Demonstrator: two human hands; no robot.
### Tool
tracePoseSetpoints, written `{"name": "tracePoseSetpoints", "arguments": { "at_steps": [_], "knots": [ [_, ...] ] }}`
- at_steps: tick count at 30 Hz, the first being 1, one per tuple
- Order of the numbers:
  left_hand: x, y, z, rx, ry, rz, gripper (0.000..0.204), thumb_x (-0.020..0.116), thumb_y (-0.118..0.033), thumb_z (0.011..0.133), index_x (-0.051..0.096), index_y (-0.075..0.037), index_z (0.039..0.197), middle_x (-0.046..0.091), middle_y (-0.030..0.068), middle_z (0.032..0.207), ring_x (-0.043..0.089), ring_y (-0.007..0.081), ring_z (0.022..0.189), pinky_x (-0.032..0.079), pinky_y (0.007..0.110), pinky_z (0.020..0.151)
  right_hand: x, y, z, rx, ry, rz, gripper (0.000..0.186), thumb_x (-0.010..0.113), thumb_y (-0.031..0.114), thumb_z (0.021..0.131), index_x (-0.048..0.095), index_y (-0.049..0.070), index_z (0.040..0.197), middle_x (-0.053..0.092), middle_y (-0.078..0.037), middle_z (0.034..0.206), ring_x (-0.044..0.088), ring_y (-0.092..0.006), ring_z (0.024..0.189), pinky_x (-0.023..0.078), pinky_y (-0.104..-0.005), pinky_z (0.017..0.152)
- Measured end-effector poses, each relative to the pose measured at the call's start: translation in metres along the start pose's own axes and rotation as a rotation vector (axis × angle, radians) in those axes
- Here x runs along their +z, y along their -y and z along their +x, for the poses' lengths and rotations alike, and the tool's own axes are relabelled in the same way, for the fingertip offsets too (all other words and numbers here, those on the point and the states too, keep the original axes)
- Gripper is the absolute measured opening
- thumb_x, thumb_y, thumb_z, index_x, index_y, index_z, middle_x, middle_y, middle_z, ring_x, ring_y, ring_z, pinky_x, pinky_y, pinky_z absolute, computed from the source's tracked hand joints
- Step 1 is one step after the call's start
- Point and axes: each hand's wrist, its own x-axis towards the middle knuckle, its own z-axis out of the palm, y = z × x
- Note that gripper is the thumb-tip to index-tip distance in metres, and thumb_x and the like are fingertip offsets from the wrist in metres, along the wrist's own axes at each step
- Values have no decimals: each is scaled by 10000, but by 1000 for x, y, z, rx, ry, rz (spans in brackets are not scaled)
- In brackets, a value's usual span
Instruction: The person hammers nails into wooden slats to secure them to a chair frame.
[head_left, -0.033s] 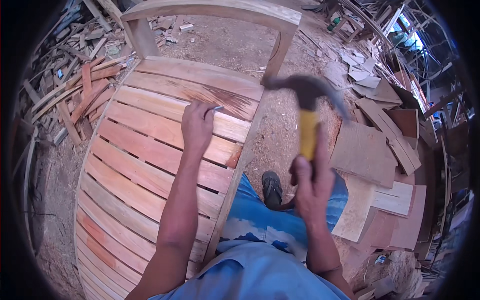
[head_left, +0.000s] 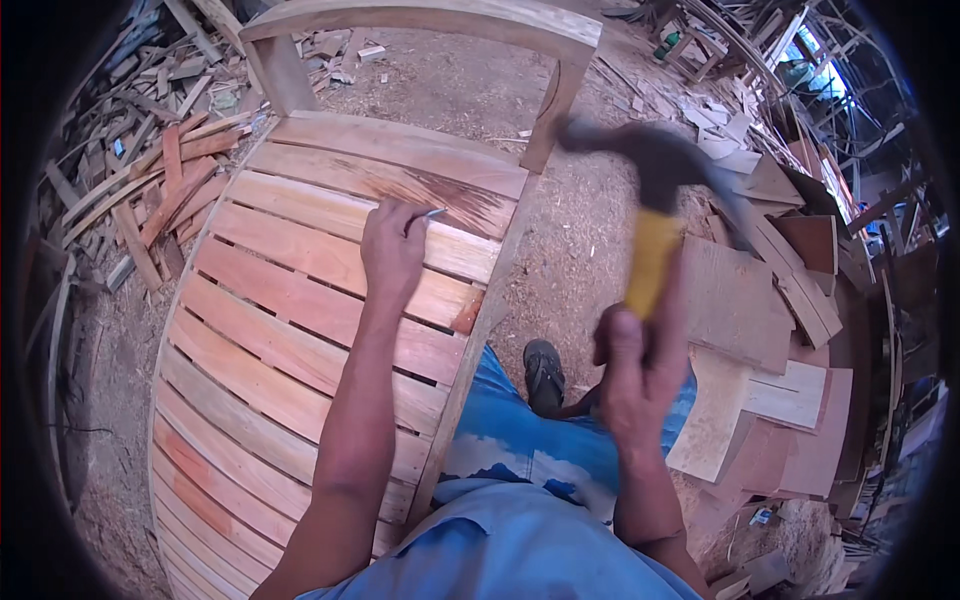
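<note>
L hand (head_left: 393,245): fingertips together, clamped on a thin pale item (head_left: 436,212); item nail-like, too small to ID; it protrudes R of the pinch, visible long axis approx. crosswise, tipped slightly away from wearer; contact w/ slat below can't be verified. R hand (head_left: 645,375): closed round yellow handle of hammer (head_left: 652,262); hammer blurred.

Governing relation: hammer head lies beyond R fist, and R of and beyond L pinch, well apart, no contact; handle's long axis runs away from wearer, leaning slightly R; head set across it, apparent blunt end on L-hand side, curved claw to the R; L hand nearer thin item (holding it), R hand well off to the item's R and closer to wearer.

Under L hand: slatted wood piece (head_left: 270,288), slats approx. crosswise; dark rough patch (head_left: 455,200) just beyond the pinch, slightly R.
</note>
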Motion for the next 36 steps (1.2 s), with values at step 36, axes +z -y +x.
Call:
{"name": "tracePoseSetpoints", "arguments": {
  "at_steps": [36],
  "knots": [
    [12,-2,-7,314,306,-23,125,816,-146,865,863,-164,978,680,39,993,627,280,1019,528,423,920,10,-14,28,-352,-443,40,502,589,229,1122,394,14,1531,656,-144,807,638,-248,675,543,-409,560]
  ]
}}
